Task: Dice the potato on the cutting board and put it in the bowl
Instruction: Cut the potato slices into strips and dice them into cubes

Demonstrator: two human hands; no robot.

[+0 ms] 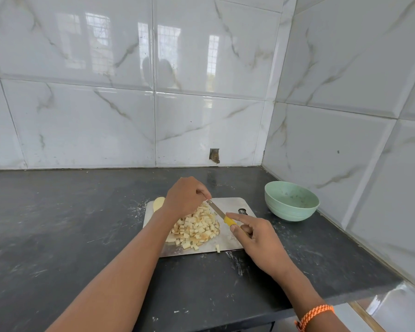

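I am seeing my right hand (256,238) gripping the yellow-handled steel knife (222,215), my left hand (185,196) pinching its tip at 12 o'clock of the pale diced potato pile (194,227).

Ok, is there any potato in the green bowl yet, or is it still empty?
Empty of potato. The green bowl shows only its bare, speckled inside; the diced potato is all heaped on the cutting board.

Brushed, dull metal cutting board (228,204) at centre; matt dark stone table (58,212), scuffed; glossy marble-look wall tiles (82,56) above; smooth matt green bowl (291,201), right; knife (222,214) with yellow plastic handle.
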